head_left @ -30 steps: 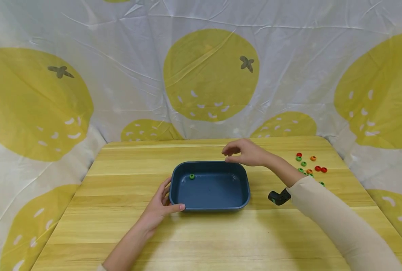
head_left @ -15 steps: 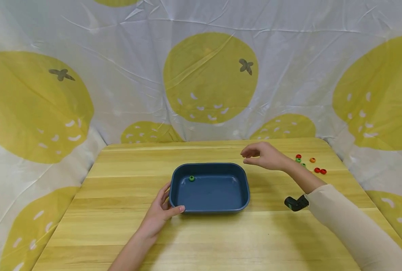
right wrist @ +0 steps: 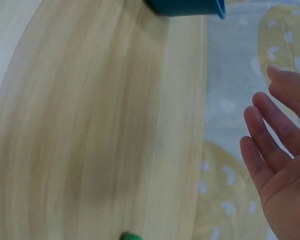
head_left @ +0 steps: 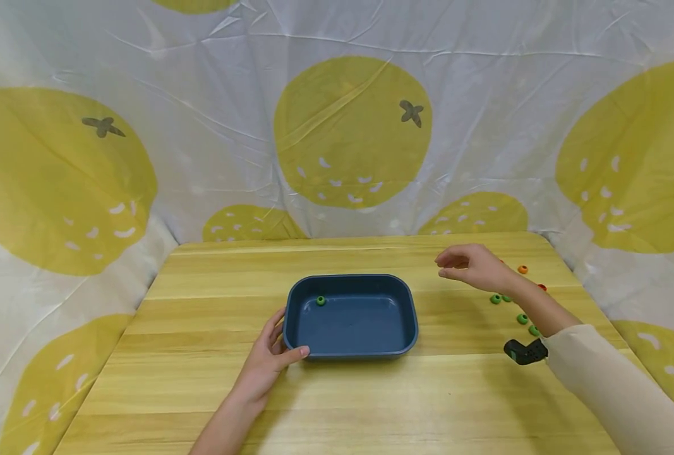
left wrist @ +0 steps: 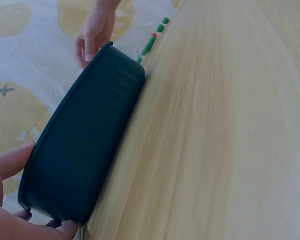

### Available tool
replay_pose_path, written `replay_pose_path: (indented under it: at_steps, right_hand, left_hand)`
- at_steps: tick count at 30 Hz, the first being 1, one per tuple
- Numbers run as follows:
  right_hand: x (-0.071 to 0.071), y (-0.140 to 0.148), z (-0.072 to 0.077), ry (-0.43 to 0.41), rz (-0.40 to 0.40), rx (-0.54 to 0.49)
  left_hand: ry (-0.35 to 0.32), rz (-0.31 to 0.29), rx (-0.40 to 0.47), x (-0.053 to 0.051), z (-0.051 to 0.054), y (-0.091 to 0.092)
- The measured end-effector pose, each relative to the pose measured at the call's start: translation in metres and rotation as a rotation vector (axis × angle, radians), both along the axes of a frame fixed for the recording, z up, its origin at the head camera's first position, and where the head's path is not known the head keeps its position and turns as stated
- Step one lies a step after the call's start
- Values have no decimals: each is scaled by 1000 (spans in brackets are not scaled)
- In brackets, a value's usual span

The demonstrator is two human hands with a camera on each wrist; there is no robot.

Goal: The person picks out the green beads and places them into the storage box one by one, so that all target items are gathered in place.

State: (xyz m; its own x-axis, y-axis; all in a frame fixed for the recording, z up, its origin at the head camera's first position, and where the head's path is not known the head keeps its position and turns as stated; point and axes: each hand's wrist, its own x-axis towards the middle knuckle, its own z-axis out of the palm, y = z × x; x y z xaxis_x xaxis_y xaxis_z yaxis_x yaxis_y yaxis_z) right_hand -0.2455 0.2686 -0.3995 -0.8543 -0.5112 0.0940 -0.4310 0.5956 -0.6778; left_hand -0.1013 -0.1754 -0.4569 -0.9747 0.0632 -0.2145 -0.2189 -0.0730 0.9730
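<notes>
A dark blue rectangular plastic tub point(head_left: 359, 325) stands on the wooden table, with one green bead point(head_left: 321, 301) inside near its back left. My left hand point(head_left: 265, 360) holds the tub's left end, thumb over the front left rim and fingers along the outer wall; the left wrist view shows the thumb and fingers on either side of that end. Right of the tub, my right hand point(head_left: 475, 265) hovers above the table, fingers loosely bent. In the right wrist view its palm point(right wrist: 285, 185) holds nothing.
Several loose beads lie at the table's right, among them a green bead point(head_left: 496, 298), an orange bead point(head_left: 522, 269) and a red bead point(head_left: 542, 287), partly hidden by the right forearm. A black wrist camera point(head_left: 525, 352) juts from the right sleeve. A lemon-print cloth point(head_left: 354, 133) hangs behind the table point(head_left: 371, 404).
My right hand has moved rightward, from above the tub's back right rim towards the loose beads. The left hand, the tub and the green bead inside stay in place.
</notes>
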Motion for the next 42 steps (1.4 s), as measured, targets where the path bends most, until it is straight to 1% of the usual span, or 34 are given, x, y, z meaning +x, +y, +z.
replay_pose_path:
  at_steps: [11,13,19,23,27,35,42]
  right_hand:
    - [15,40,-10,8,-103,9]
    - [19,47,-11,15,-118,17]
    - [28,66,-12,1,-164,24]
    - [32,82,-16,5,-194,36]
    - [39,98,-20,2,-221,37]
    - [50,124,-25,-36,-278,37]
    - [59,147,-40,-35,-326,51]
  left_hand:
    - [-19,49,63,4,-2,4]
    - [-15,55,70,6,-2,4]
    - [7,67,96,9,-1,6]
    - [9,88,99,10,-2,7]
    - [15,91,95,11,-4,9]
    - [30,116,101,14,-5,11]
    - [29,137,114,16,-4,14]
